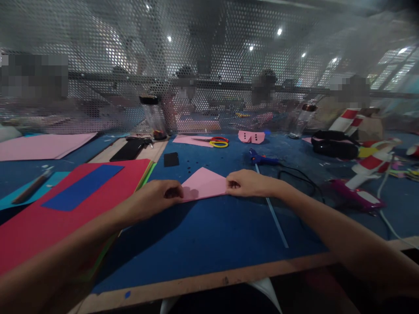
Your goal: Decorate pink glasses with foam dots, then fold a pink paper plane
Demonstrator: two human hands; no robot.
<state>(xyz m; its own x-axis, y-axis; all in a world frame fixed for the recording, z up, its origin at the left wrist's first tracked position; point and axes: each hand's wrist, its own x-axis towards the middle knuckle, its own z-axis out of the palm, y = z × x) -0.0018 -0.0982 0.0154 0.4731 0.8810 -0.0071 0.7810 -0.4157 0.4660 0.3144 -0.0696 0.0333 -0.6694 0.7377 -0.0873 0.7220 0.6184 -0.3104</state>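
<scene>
A folded piece of pink paper (204,184) lies on the blue tabletop in front of me, its peak pointing away and its straight folded edge toward me. My left hand (163,194) pinches its left corner with curled fingers. At the right corner, the closed fingers of my right hand (244,183) grip the paper too. Beyond it sit a small black square (171,159) and scissors (218,141) with red and yellow handles. A blue glue gun (262,158) rests behind my right hand, with a pale glue stick (276,222) running from it toward me.
Red sheets (108,192) carrying a blue strip (83,186) are stacked at left. A black phone (128,149), a jar (153,117) and a pink cutout (251,137) stand farther back. At right are black headphones (335,146) and a magenta glue gun (358,195). Perforated metal screens the back.
</scene>
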